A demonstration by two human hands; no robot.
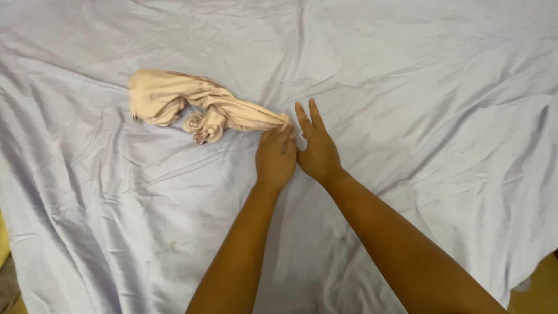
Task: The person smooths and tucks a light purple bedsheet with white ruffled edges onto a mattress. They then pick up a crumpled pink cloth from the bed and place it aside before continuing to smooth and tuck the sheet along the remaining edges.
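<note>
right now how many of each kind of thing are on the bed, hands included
peach crumpled garment: 1
pale lilac bedsheet: 1
hands: 2, left hand with its grip on the garment's end, right hand beside it
total: 4

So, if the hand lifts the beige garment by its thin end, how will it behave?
The beige garment would probably hang limp: it already lies bunched and twisted into folds. It looks thin, so likely light for its size. It should not roll or tip, though it may drag over the wrinkled sheet when the left hand pulls its end.
</note>
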